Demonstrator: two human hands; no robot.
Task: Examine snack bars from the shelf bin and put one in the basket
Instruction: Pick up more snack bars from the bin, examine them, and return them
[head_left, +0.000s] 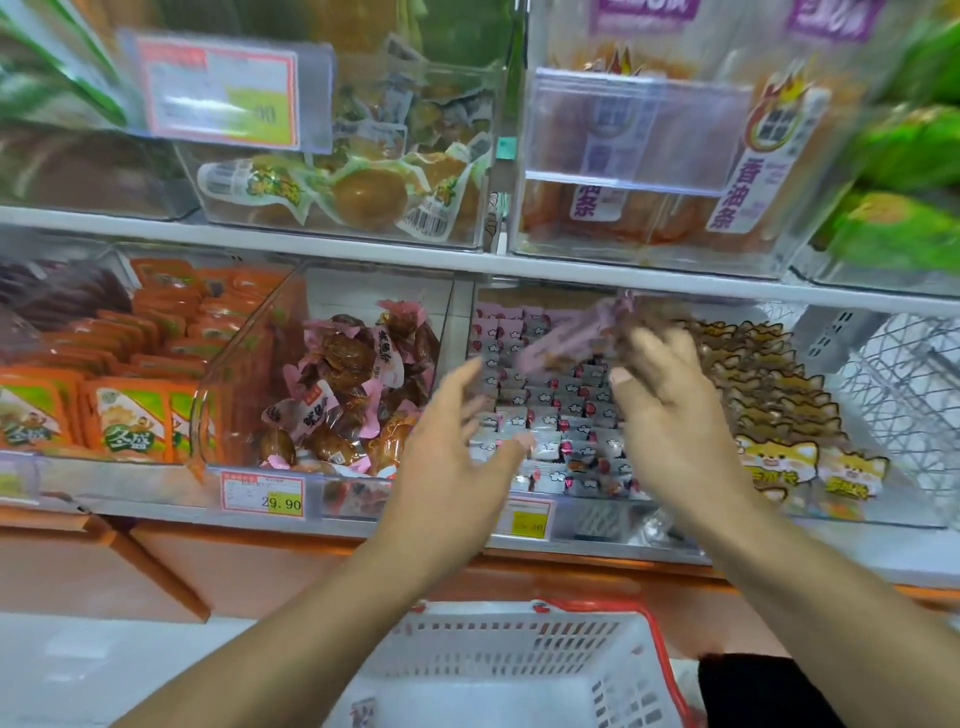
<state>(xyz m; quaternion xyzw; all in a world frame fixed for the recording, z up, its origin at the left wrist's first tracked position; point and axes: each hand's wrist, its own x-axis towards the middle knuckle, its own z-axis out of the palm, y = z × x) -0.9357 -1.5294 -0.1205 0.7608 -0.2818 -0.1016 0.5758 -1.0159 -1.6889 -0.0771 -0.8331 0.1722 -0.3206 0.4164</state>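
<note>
Nearest, low in view: white plastic shopping basket (519, 660) with red handle, below and between both forearms; a small wrapped item lies at its near left inner edge, too blurred to identify. Up from there, left hand (457, 457) raised before the shelf edge, fingers straight and spread, thumb out toward the right, holding nothing. Just right of it, right hand (675, 410) lifted higher, fingers reaching up and blurred by motion; at its fingertips a pinkish, smeared snack bar (566, 332), apparently pinched there, though blur leaves the hold itself impossible to confirm. Directly behind and beneath both hands: clear shelf bin (587, 519) packed with rows of small grey-and-pink wrapped snack bars (540, 415). Right of the right hand, same bin level: stacked tan packets printed with a cartoon dog (779, 415). Further right, a white wire rack (909, 395). Left of the left hand: clear bin of brown pieces in pink-trimmed wrappers (343, 395), price tag reading 29.90 (262, 493) on its front. Further left: rows of orange packets (130, 410). A second price tag, yellow patch, digits unreadable (527, 519), sits just below the left hand's fingers. Above the hands, upper shelf: clear bin of vacuum-packed brown pieces with barcodes (353, 192), a blurred red-bordered price tag (218, 93) up left of it; above the right hand, a clear bin of orange packs with purple-and-white labels (670, 156). Far upper right: green packages (904, 150), heavily blurred.
</note>
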